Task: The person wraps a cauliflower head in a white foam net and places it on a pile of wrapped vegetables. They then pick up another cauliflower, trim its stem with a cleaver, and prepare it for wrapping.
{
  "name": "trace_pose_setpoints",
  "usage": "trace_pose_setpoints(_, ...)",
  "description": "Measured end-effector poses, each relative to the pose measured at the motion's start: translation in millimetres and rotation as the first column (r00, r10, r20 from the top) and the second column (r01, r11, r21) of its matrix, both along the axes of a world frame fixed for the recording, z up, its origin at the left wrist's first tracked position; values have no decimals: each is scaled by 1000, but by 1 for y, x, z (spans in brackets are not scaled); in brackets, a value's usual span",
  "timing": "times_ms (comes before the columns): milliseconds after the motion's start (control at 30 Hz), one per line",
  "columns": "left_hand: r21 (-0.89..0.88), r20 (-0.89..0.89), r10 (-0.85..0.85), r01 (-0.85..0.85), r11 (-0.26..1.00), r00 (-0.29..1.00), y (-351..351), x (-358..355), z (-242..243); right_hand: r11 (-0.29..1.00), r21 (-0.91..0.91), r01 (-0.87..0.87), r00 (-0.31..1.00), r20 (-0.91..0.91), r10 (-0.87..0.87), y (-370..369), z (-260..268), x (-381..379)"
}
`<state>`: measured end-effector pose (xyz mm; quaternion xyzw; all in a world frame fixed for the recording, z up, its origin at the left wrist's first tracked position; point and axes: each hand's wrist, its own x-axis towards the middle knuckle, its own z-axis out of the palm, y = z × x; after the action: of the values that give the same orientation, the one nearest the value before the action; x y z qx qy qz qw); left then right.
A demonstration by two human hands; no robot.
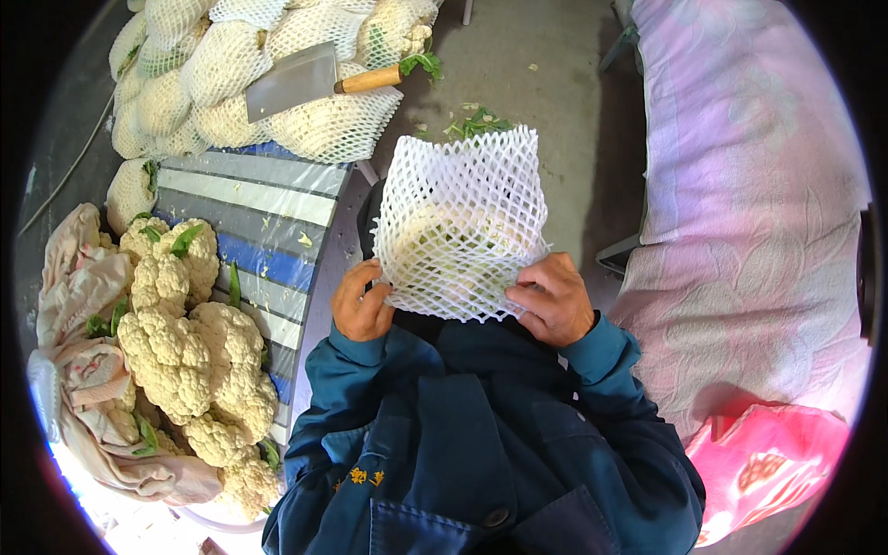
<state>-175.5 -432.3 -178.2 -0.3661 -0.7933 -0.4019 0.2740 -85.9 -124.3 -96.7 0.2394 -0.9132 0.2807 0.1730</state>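
A white foam mesh sleeve [461,173] lies across my lap with a cauliflower [451,239] inside it, partly visible through the net. My left hand [362,302] pinches the sleeve's near left corner. At the near right corner, my right hand [555,298] grips the same edge between thumb and fingers. The far end of the sleeve stands flat and slack beyond the cauliflower. To my left, bare cauliflower heads [166,361] are heaped with a few green leaves among them.
Several net-wrapped cauliflowers [163,104] are piled at the far left, with a wooden-handled cleaver [295,80] on top. A striped, plastic-covered table [277,201] is below them. Crumpled cloth [83,361] borders the bare heads. A blanket-covered surface [749,277] runs along the right; leaf scraps [479,123] litter the floor.
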Motion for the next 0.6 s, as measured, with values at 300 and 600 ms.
trace_pose_setpoints(300,-126,55,41,-33,991,998,-2,7,9,995,88,35,997,65,-41,-6,5,3)
trace_pose_setpoints(600,55,277,4,-20,998,961,2,3,13,997,-19,69,997,-28,-70,-7,-4,1)
